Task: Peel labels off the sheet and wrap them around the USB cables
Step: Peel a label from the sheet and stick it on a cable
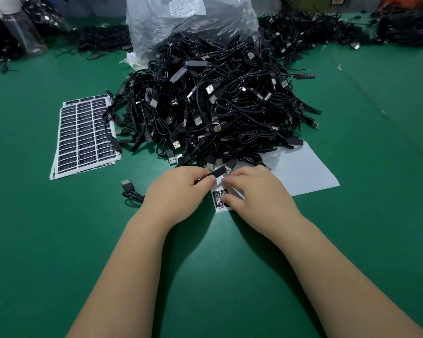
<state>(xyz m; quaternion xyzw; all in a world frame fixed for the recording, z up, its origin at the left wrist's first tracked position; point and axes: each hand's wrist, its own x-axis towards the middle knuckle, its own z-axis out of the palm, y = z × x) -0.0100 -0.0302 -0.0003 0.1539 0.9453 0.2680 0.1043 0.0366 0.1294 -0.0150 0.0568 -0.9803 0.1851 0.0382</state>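
My left hand (181,191) grips a black USB cable whose flat black end (217,172) sticks out past my fingers; the cable's loop and USB plug (127,184) trail out to the left on the table. My right hand (257,191) lies on a nearly bare white label sheet (300,172), its fingertips on the two black labels (220,198) left at the sheet's near corner. Whether a label is lifted I cannot tell. A big heap of black USB cables (220,106) sits just behind both hands.
A stack of full label sheets (83,135) lies at the left of the heap on the green table (59,240). Behind the heap stands a clear plastic bag (181,25). More cable piles (327,32) line the back, with a clear bottle (22,30) at the far left.
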